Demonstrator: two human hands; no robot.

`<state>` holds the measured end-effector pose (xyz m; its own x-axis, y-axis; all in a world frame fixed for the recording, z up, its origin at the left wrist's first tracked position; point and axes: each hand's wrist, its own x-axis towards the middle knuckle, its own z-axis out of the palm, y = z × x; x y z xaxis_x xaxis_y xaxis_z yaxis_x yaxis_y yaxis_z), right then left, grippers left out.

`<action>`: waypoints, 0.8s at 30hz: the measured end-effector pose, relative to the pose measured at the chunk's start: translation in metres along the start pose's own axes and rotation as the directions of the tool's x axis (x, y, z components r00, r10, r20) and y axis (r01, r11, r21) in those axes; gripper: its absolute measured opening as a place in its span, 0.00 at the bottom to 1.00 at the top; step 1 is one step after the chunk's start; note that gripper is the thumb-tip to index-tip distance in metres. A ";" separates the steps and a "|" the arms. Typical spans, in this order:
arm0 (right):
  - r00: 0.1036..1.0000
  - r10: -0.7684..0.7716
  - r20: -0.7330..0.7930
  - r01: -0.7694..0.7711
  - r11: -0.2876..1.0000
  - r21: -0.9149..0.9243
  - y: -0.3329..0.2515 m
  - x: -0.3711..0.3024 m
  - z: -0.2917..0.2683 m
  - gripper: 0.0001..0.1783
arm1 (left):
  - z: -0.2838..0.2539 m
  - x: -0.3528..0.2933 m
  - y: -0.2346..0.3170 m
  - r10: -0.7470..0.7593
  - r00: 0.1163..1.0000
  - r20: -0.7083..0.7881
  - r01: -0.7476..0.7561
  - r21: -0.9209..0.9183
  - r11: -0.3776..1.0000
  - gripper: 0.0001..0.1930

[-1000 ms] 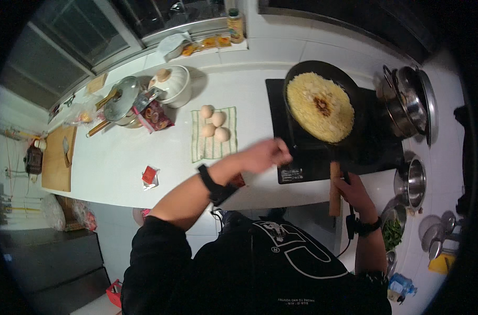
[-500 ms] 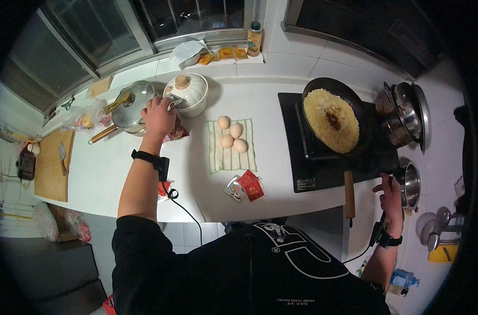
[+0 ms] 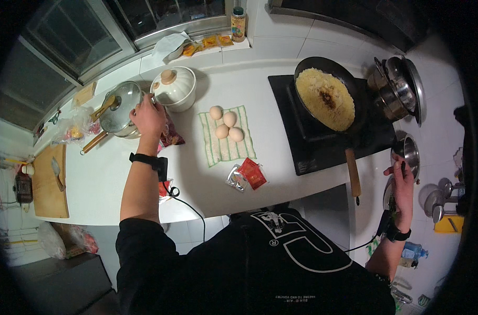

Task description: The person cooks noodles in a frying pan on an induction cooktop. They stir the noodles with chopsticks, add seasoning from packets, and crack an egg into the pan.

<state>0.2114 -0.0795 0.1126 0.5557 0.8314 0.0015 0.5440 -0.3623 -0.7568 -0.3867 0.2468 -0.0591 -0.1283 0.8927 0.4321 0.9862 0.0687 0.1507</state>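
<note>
On the left of the counter, my left hand (image 3: 148, 116) is closed between the glass-lidded pot (image 3: 122, 107) and the white lidded pot (image 3: 177, 90). A small dark bit shows at its fingertips, too little to name. A dark red packet (image 3: 172, 134) lies beside the wrist, partly covered by it. At the right, my right hand (image 3: 402, 176) has its fingers curled, a thin dark thing in them, next to a steel bowl (image 3: 408, 153). Noodle-like yellow food (image 3: 323, 100) with a dark brown patch fills the wok (image 3: 349, 84) on the black cooktop (image 3: 312, 160).
Several eggs (image 3: 229, 119) rest on a green-striped cloth (image 3: 218, 152). Red and silver sachets (image 3: 253, 174) lie near the counter's front edge. A knife (image 3: 56, 170) is on the cutting board (image 3: 44, 186) at far left. The wok's wooden handle (image 3: 353, 173) juts over the front edge. Stacked steel pots (image 3: 388, 97) stand behind right.
The view has shifted. My left hand has drawn back from the white pot, and the shiny thing at its fingers shows far less. My right hand has moved slightly right beside the steel bowl.
</note>
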 end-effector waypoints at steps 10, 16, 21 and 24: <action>0.985 -0.144 0.095 0.148 0.989 -0.030 -0.066 -0.051 0.018 0.19 | 0.003 -0.041 -0.024 -0.010 1.000 0.019 0.012 -0.080 0.997 0.20; 0.972 -0.139 0.189 0.152 0.987 -0.055 -0.078 -0.057 0.048 0.18 | -0.001 -0.062 -0.052 0.091 0.995 -0.048 -0.101 -0.282 0.954 0.17; 0.905 -0.043 0.424 0.036 0.999 0.024 -0.077 -0.045 0.107 0.18 | -0.018 -0.081 -0.050 0.129 0.992 0.016 -0.112 -0.395 0.912 0.14; 0.834 -0.055 0.549 0.152 0.979 -0.133 -0.060 -0.034 0.164 0.18 | -0.038 -0.103 -0.036 0.100 0.995 -0.018 -0.084 -0.703 0.706 0.09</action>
<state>0.0566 -0.0167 0.0504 0.0889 0.9446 -0.3159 0.7007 -0.2847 -0.6542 -0.4128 0.1356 -0.0753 -0.0314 0.8868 0.4612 0.6331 -0.3394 0.6957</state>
